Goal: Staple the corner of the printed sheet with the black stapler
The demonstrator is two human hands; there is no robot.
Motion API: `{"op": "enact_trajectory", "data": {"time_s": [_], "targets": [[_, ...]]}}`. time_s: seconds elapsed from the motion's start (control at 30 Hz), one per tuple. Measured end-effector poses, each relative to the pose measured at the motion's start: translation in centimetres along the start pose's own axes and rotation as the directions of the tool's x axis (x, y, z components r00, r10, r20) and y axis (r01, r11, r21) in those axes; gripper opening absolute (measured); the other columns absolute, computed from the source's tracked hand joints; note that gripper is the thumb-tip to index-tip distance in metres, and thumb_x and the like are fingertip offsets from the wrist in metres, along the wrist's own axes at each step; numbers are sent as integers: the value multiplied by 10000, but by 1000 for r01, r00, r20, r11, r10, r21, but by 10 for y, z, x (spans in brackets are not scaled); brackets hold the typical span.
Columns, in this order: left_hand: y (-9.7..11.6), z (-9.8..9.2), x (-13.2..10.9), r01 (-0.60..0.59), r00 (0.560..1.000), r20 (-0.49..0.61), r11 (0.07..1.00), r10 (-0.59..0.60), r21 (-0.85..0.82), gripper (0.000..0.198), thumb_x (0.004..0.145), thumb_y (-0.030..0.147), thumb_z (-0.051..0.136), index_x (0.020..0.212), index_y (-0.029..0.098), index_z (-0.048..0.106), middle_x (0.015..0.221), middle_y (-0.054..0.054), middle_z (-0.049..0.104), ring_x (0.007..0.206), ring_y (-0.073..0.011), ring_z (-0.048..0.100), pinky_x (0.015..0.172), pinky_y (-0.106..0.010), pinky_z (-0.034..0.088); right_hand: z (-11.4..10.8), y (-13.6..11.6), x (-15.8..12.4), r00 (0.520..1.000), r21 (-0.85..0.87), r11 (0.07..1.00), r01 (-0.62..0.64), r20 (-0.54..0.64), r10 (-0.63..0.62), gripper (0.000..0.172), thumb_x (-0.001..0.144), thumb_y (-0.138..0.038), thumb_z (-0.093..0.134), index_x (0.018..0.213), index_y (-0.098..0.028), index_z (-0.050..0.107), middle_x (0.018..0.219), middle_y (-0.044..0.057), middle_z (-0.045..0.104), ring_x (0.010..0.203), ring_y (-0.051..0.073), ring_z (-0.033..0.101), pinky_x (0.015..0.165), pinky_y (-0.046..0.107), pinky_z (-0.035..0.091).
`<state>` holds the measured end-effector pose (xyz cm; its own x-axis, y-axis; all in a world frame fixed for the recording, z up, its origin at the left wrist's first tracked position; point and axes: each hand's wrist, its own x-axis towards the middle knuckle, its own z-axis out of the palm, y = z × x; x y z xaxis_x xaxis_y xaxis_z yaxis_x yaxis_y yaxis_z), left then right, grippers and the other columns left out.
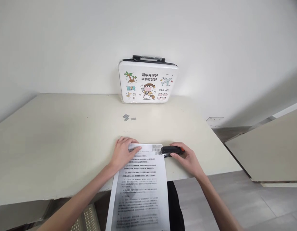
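Printed sheets of paper (141, 186) lie across the table's front edge, their lower part hanging over it. My left hand (123, 154) rests on the upper left of the paper, thumb stretched over the print and fingers at its edge. At the paper's upper right corner is a black stapler (171, 150) with an orange-red part at its rear. My right hand (185, 157) grips the stapler from the right, thumb on the near side and fingers on the far side. The stapler's front end meets the corner of the paper.
Several small strips of staples (126, 117) lie farther back on the cream table (66, 134). A white case (148, 81) with cartoon prints and a black handle leans against the wall. To the right is a pale panel (273, 150) above a grey floor.
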<state>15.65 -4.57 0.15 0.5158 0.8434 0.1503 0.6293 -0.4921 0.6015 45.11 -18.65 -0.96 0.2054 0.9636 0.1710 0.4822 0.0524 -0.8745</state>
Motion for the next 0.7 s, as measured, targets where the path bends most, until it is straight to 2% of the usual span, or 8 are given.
{"op": "enact_trajectory", "data": {"time_s": [0.1, 0.17, 0.27, 0.37, 0.53, 0.6, 0.7], "targets": [[2, -4, -6, -138, 990, -12, 990, 138, 16, 339, 971, 448, 647, 1243, 249, 677, 1296, -87, 665, 1317, -320, 504, 1140, -531, 405, -4, 0, 2, 999, -13, 1000, -3, 36, 4, 326, 916, -502, 725, 1141, -268, 697, 1235, 76, 728, 1147, 270, 665, 1020, 426, 517], [4, -6, -11, -263, 961, 79, 964, 265, -28, 334, 1011, 451, 604, 1286, 269, 656, 1413, -82, 606, 1426, -310, 425, 1178, -519, 397, -7, 0, 3, 999, -31, 1000, -2, 50, 4, 346, 903, -521, 732, 1136, -265, 701, 1257, 82, 721, 1168, 280, 658, 1032, 437, 514], [9, -3, -18, -393, 890, 213, 915, 403, -91, 341, 1031, 467, 582, 1331, 314, 633, 1537, -48, 533, 1525, -299, 329, 1210, -521, 387, -10, -2, 5, 998, -60, 998, -4, 67, 8, 355, 893, -537, 733, 1118, -263, 708, 1250, 81, 725, 1164, 281, 663, 1033, 438, 516], [16, 5, -21, -440, 856, 260, 894, 447, -89, 416, 1030, 487, 580, 1413, 324, 579, 1604, -44, 478, 1558, -297, 294, 1223, -523, 384, -14, -6, 7, 994, -81, 997, -16, 105, 24, 348, 903, -538, 723, 1119, -266, 703, 1214, 68, 737, 1138, 267, 669, 1008, 408, 522], [22, 19, -19, -474, 851, 236, 880, 468, -34, 463, 1039, 506, 553, 1456, 306, 536, 1619, -62, 460, 1564, -298, 295, 1241, -531, 358, -22, -17, 12, 983, -158, 987, -14, 178, 42, 357, 968, -567, 615, 1159, -278, 699, 1230, 59, 737, 1026, 238, 678, 902, 368, 542], [23, 20, -18, -501, 841, 221, 865, 493, -22, 429, 1054, 480, 535, 1436, 285, 550, 1602, -73, 477, 1560, -286, 308, 1251, -525, 344, -23, -23, 16, 984, -182, 982, -41, 163, 71, 372, 1019, -570, 517, 1151, -277, 705, 1226, 60, 741, 1039, 237, 681, 872, 355, 543], [24, 19, -19, -559, 803, 234, 829, 548, -23, 365, 1077, 439, 499, 1391, 278, 591, 1617, -68, 462, 1564, -266, 310, 1263, -510, 330, -19, -34, 24, 987, -220, 972, -77, 122, 106, 419, 1054, -577, 430, 1133, -274, 709, 1225, 64, 741, 1119, 247, 675, 880, 349, 539]]}}
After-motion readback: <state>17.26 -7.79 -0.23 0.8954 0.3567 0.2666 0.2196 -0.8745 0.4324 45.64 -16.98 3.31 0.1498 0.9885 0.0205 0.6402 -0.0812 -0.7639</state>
